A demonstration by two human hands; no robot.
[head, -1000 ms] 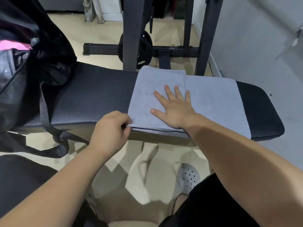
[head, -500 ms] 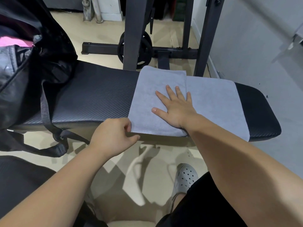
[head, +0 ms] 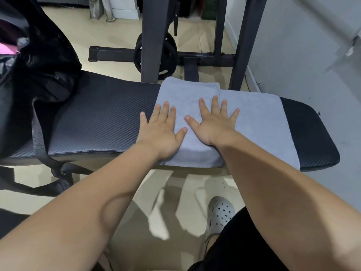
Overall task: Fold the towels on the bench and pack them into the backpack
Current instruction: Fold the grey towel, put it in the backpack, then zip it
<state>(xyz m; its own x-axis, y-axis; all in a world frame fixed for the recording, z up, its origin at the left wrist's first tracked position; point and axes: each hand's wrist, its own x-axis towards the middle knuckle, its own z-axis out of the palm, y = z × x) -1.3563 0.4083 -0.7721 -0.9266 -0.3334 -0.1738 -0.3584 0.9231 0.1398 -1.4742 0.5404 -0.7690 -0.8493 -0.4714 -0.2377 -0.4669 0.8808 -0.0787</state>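
A grey towel (head: 259, 116) lies across the black padded bench (head: 101, 116), its left part folded over into a thicker layer (head: 187, 92). My left hand (head: 162, 132) rests flat, fingers spread, on the left edge of the folded part. My right hand (head: 213, 124) presses flat beside it, near the fold's right edge. Neither hand grips anything. The black backpack (head: 37, 61) sits on the bench's left end, open at the top with something pink (head: 6, 52) inside.
Black backpack straps (head: 41, 153) hang over the bench's front edge at left. Behind the bench stand dark rack uprights (head: 154, 36) and a weight plate (head: 166, 55). A grey wall (head: 312, 55) is at right. My foot in a grey clog (head: 219, 214) is on the tiled floor.
My left hand let go of the towel's front left corner and moved up onto the folded part, now lying flat. My right hand stayed pressed on the towel.
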